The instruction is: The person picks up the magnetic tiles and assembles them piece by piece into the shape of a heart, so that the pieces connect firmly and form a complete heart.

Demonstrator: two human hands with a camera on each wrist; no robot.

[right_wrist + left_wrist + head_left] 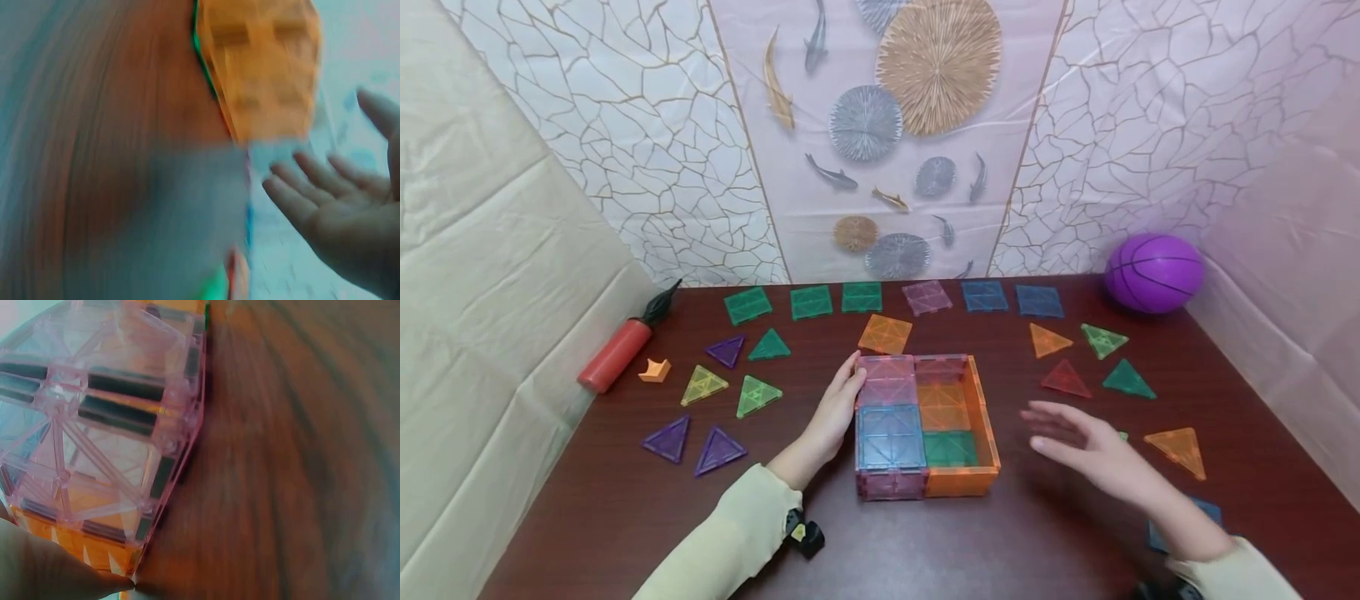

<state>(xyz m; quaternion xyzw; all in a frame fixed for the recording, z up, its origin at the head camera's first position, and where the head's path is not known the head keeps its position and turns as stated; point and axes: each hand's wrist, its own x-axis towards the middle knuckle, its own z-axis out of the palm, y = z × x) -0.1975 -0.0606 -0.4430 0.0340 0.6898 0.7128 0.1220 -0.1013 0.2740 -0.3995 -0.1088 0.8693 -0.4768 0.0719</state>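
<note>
A box of see-through magnetic tiles (988,425) stands mid-table, with pink and orange walls. A blue square tile (891,437) and a pink square tile (887,381) cover its left half. The right half is uncovered, showing orange and green tiles inside. My left hand (832,412) rests against the box's left side, fingertips at the far left corner; in the left wrist view a finger (50,565) lies by an orange tile. To the right of the box, apart from it, my right hand (1093,446) is held with spread fingers and nothing in them.
Square tiles, including a green one (861,297), line the back edge, with an orange square (885,334) behind the box. Triangle tiles lie left (720,451) and right (1178,451). A red pump (615,356), an orange crown-shaped piece (655,371) and a purple ball (1154,273) stand at the sides.
</note>
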